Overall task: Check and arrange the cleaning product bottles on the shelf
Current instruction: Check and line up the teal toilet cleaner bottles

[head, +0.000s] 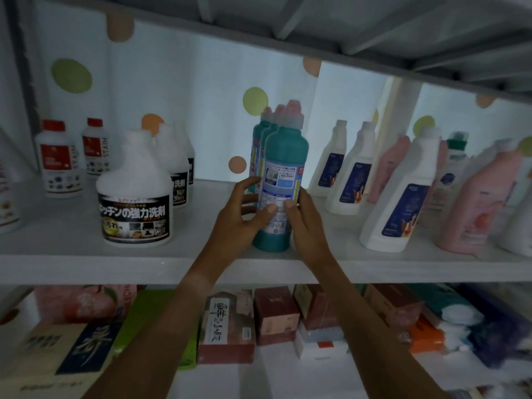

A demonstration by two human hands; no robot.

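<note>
Left hand (236, 217): we curl our fingers round the left side of the teal bottle (280, 180), thumb pressed on its label.
Right hand (306, 223): we clasp the opposite side, thumb forward.
Forearms: both bare, raised, converging upward.

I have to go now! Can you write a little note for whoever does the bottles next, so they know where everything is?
Left hand and right hand both grip the front teal bottle, which stands upright near the shelf's front edge.
More teal bottles stand in a row right behind it.
Big white jugs stand to the left, slim white bottles and pink bottles to the right, all upright.
Left: square up the teal bottle, let go, then check the other rows.
</note>
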